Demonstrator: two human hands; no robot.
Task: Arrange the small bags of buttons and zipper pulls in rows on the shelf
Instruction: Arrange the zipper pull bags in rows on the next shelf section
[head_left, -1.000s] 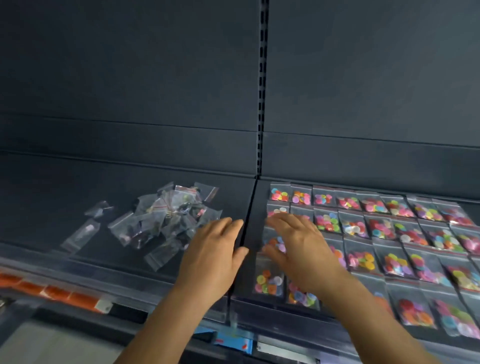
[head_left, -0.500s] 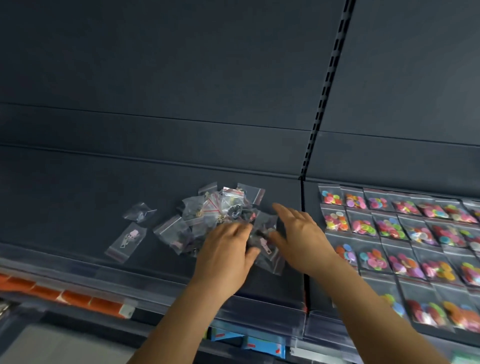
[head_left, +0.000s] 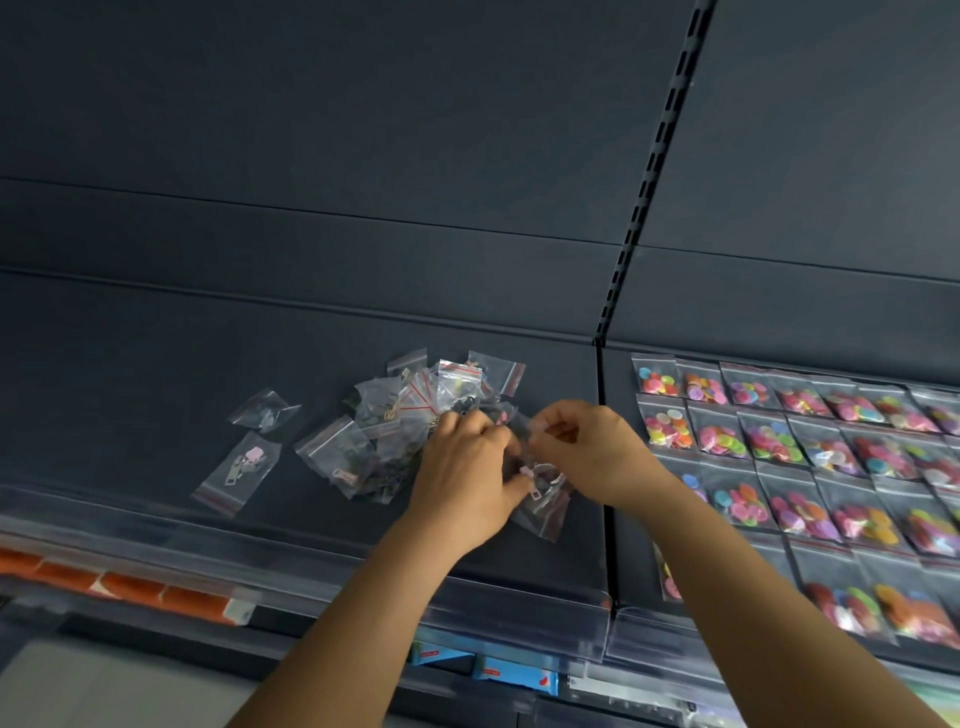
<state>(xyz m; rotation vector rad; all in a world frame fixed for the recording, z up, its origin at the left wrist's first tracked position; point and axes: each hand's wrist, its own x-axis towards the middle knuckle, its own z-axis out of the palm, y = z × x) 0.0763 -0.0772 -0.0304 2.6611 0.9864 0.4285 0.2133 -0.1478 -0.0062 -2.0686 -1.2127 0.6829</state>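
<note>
A loose heap of clear zipper-pull bags (head_left: 405, 415) lies on the dark shelf (head_left: 156, 395) left of the divider. My left hand (head_left: 467, 467) rests on the heap's right edge and pinches a bag with a pink zipper pull (head_left: 540, 480). My right hand (head_left: 592, 447) is curled beside it, fingers pinching the top of the same clear bag. On the shelf section to the right, bags of coloured buttons (head_left: 810, 447) lie flat in neat rows.
Two single zipper-pull bags (head_left: 239, 467) lie apart to the left of the heap. A clear plastic rail (head_left: 311, 561) runs along the shelf's front edge. Orange packets (head_left: 130, 587) and blue packets (head_left: 488, 665) sit on lower levels.
Both hands left the button rows and moved left onto the zipper-pull heap. Their fingers curled and took hold of a bag at the heap's right edge. The view swung left.
</note>
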